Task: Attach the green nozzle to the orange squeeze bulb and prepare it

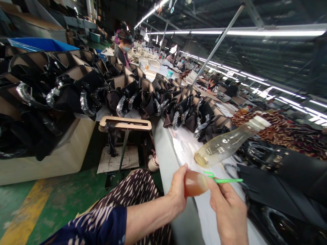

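My left hand (178, 192) is closed around a small amber, translucent container (194, 183), held just above the edge of the white worktable (168, 160). My right hand (227, 211) pinches a thin green stick (226, 180) whose looped end lies at the container's mouth; its fingertips touch the container. Just beyond both hands a clear plastic bottle (224, 144) with a white cap lies tilted, a little yellowish liquid at its base. I cannot tell what it rests on.
Black leather pieces with metal fittings (281, 170) lie at the right. Rows of black bags in cardboard dividers (178, 109) run along the table and on a box at the left (51, 88). A wooden stool (125, 124) stands in the aisle. Other people work farther back.
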A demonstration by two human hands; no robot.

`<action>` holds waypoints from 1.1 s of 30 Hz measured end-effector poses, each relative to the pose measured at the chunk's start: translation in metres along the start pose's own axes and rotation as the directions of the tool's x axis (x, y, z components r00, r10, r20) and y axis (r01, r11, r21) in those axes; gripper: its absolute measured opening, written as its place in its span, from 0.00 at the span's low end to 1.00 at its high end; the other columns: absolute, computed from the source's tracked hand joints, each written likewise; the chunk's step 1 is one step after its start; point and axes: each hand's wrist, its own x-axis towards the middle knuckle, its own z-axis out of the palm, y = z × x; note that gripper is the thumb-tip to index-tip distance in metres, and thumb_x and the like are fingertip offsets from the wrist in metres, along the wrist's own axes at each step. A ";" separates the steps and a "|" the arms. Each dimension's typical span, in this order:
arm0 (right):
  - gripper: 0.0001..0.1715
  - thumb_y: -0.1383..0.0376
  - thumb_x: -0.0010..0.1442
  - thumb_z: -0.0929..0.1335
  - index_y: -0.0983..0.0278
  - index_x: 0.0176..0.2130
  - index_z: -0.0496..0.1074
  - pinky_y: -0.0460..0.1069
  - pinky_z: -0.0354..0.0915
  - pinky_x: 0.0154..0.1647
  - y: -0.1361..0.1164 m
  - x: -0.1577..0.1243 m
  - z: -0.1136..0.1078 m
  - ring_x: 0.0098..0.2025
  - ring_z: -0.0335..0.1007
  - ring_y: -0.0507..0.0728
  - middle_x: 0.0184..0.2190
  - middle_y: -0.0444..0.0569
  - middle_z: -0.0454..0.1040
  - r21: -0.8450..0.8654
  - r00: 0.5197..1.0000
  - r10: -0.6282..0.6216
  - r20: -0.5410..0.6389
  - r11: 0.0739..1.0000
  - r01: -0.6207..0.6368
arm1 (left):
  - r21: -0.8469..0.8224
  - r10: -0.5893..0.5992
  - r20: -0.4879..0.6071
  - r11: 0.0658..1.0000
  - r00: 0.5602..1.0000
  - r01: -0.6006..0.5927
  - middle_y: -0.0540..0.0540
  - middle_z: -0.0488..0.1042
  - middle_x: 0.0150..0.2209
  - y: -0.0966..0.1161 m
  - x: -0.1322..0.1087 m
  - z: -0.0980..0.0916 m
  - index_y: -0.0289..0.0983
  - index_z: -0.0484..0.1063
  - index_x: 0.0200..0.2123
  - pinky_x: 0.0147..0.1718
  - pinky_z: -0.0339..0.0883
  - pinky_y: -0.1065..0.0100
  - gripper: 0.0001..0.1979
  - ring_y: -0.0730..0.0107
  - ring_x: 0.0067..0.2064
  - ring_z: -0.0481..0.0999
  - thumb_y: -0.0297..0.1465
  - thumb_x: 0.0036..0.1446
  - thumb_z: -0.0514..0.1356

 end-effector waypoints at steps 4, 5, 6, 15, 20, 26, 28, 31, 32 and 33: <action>0.30 0.46 0.55 0.68 0.60 0.50 0.65 0.43 0.57 0.21 0.014 0.009 -0.024 0.22 0.55 0.50 0.24 0.39 0.66 -0.009 0.976 -0.096 0.197 0.995 0.099 | 0.078 -0.517 0.183 0.856 0.836 0.512 0.42 0.71 0.26 0.015 0.006 -0.003 0.32 0.70 0.34 0.23 0.58 0.67 0.25 0.64 0.25 0.69 0.47 0.61 0.45; 0.32 0.47 0.55 0.69 0.59 0.53 0.63 0.42 0.61 0.23 0.019 0.014 -0.033 0.24 0.59 0.50 0.28 0.41 0.70 -0.045 0.963 -0.142 0.230 0.987 0.156 | 0.105 -0.604 0.192 0.796 0.774 0.596 0.42 0.70 0.24 0.017 0.008 -0.005 0.32 0.69 0.33 0.22 0.58 0.67 0.26 0.63 0.24 0.69 0.47 0.60 0.44; 0.34 0.49 0.54 0.70 0.58 0.56 0.62 0.41 0.64 0.26 0.025 0.019 -0.041 0.27 0.64 0.50 0.35 0.44 0.73 -0.055 0.938 -0.196 0.285 0.974 0.220 | 0.131 -0.673 0.191 0.739 0.714 0.661 0.41 0.69 0.24 0.018 0.010 -0.007 0.32 0.69 0.33 0.22 0.58 0.67 0.26 0.62 0.24 0.69 0.47 0.58 0.43; 0.19 0.60 0.58 0.69 0.51 0.50 0.74 0.43 0.62 0.54 0.040 0.050 -0.078 0.57 0.64 0.58 0.55 0.47 0.69 0.002 0.698 -0.443 0.562 0.845 0.535 | 0.356 -0.835 0.325 0.543 0.444 0.760 0.39 0.69 0.26 0.004 0.019 -0.016 0.32 0.70 0.36 0.25 0.56 0.66 0.20 0.56 0.27 0.70 0.41 0.43 0.56; 0.11 0.58 0.57 0.70 0.55 0.40 0.79 0.40 0.68 0.43 0.019 0.050 -0.072 0.46 0.73 0.57 0.43 0.49 0.75 -0.031 0.614 -0.544 0.572 0.733 0.679 | 0.368 -0.813 0.314 0.580 0.490 0.727 0.41 0.68 0.26 0.005 0.009 -0.015 0.32 0.69 0.33 0.23 0.51 0.69 0.18 0.60 0.26 0.69 0.40 0.43 0.57; 0.12 0.57 0.56 0.70 0.58 0.40 0.76 0.43 0.69 0.39 0.035 0.049 -0.065 0.40 0.73 0.56 0.39 0.48 0.75 -0.081 0.684 -0.536 0.494 0.756 0.650 | 0.291 -0.768 0.179 0.638 0.615 0.712 0.39 0.68 0.24 0.011 0.004 -0.005 0.32 0.69 0.32 0.20 0.57 0.67 0.20 0.59 0.24 0.69 0.42 0.52 0.46; 0.14 0.54 0.55 0.70 0.59 0.38 0.76 0.42 0.68 0.40 0.041 0.044 -0.061 0.41 0.73 0.56 0.40 0.47 0.75 -0.120 0.764 -0.503 0.404 0.799 0.589 | 0.277 -0.695 0.121 0.709 0.709 0.648 0.40 0.68 0.24 0.012 0.001 -0.001 0.32 0.69 0.33 0.19 0.60 0.64 0.23 0.60 0.23 0.69 0.42 0.58 0.41; 0.22 0.47 0.51 0.71 0.61 0.37 0.76 0.43 0.69 0.36 0.040 0.032 -0.050 0.38 0.72 0.57 0.38 0.47 0.76 -0.187 0.901 -0.377 0.216 0.890 0.417 | 0.212 -0.481 0.063 0.863 0.874 0.459 0.43 0.69 0.26 0.010 -0.007 0.003 0.31 0.68 0.33 0.20 0.61 0.64 0.23 0.63 0.24 0.70 0.42 0.62 0.42; 0.25 0.45 0.49 0.71 0.61 0.37 0.76 0.44 0.69 0.35 0.037 0.027 -0.045 0.37 0.72 0.58 0.36 0.48 0.76 -0.197 0.933 -0.328 0.151 0.915 0.353 | 0.192 -0.389 0.042 0.907 0.920 0.375 0.44 0.69 0.27 0.009 -0.011 0.004 0.32 0.68 0.33 0.20 0.61 0.65 0.22 0.64 0.25 0.70 0.42 0.62 0.44; 0.27 0.44 0.48 0.71 0.62 0.36 0.76 0.45 0.69 0.34 0.033 0.022 -0.039 0.36 0.72 0.59 0.34 0.48 0.76 -0.197 0.957 -0.278 0.081 0.937 0.289 | 0.192 -0.268 0.023 0.947 0.963 0.259 0.44 0.70 0.28 0.007 -0.014 0.004 0.32 0.67 0.33 0.22 0.61 0.66 0.20 0.64 0.27 0.70 0.42 0.62 0.46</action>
